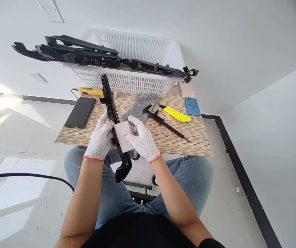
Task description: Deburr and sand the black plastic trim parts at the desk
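My left hand, in a white knit glove with an orange cuff, is closed around the middle of a long black plastic trim piece. The piece slants over the table's near edge, its curved lower end above my lap and its ribbed side facing me. My right hand, gloved the same way, grips a pale rectangular sanding block between thumb and fingers. The block lies against the right side of the trim piece; whether it presses on it I cannot tell. Some left fingers are hidden behind the piece.
A white basket stands at the back, with several black trim pieces across its rim. On the wooden table lie a phone, yellow tool, grey cloth, black caliper, yellow utility knife and blue pad.
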A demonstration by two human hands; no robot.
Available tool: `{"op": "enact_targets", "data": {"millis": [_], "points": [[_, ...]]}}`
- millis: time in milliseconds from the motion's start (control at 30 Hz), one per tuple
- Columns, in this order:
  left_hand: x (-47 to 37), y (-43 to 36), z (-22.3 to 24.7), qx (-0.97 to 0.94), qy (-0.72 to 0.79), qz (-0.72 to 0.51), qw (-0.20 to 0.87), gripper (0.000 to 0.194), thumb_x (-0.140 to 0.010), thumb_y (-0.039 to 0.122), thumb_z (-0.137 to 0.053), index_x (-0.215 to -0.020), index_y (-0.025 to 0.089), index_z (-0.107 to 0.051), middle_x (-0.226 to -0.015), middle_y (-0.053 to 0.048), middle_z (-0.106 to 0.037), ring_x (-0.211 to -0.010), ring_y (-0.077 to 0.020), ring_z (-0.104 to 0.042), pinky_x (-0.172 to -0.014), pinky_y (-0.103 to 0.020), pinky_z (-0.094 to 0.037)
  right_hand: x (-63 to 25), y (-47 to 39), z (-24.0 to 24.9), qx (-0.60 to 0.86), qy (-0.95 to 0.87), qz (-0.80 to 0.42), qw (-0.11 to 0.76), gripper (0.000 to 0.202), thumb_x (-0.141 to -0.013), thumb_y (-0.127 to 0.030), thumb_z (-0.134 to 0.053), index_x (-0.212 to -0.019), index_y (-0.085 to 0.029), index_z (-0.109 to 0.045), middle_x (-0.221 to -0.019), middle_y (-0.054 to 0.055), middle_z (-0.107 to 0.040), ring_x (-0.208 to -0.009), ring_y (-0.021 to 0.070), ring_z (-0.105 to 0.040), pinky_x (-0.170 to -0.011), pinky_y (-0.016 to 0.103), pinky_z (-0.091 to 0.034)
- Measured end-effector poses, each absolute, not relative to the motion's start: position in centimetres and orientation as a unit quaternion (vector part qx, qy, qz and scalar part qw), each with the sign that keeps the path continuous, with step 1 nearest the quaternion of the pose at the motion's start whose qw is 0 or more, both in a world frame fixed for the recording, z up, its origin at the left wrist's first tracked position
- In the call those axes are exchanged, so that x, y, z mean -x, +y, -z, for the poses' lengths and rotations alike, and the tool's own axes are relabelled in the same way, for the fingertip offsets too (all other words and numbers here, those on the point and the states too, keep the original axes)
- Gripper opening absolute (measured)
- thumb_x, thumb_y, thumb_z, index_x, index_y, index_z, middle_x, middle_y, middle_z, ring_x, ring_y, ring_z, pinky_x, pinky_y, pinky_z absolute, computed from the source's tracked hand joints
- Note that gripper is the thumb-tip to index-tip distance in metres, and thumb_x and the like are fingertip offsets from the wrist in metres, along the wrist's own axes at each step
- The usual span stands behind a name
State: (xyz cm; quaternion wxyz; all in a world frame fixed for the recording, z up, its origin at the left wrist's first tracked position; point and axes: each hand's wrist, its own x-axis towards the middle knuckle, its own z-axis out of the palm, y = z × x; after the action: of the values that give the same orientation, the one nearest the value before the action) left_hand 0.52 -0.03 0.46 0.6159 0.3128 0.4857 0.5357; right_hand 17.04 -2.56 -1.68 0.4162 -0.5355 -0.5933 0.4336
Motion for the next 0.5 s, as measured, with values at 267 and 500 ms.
{"op": "enact_targets", "data": {"millis": [267, 500], "points": [[-0.58, 0.00, -0.10, -0.328, 0.485, -0.555, 0.592, 0.063, -0.077, 0.024, -0.075, -0.140, 0.027, -0.066, -0.080, 0.003, -0.065, -0.051, -0.0093, -0.054, -0.045, -0.020, -0.046, -16.49, -2.43, 2.08, 0.530, -0.558, -0.416, 0.484, 0.054, -0.095, -0.040, -0.068, -0.147, -0.026, -0.061, -0.154, 0.007, -0.064, -0.135, 0.0260, -0.065, -0.117, 0.044, -0.052], [-0.49, 0.11, 0.18, -0.348, 0.509, -0.536, 0.577, 0.065, -0.076, 0.026, -0.074, -0.140, 0.028, -0.066, -0.081, 0.003, -0.064, -0.056, -0.0103, -0.054, -0.049, -0.020, -0.045, -16.18, -2.24, 1.85, 0.545, -0.543, -0.422, 0.480, 0.056, -0.095, -0.044, -0.071, -0.148, -0.029, -0.059, -0.150, 0.006, -0.067, -0.127, 0.0267, -0.069, -0.115, 0.048, -0.053]]}}
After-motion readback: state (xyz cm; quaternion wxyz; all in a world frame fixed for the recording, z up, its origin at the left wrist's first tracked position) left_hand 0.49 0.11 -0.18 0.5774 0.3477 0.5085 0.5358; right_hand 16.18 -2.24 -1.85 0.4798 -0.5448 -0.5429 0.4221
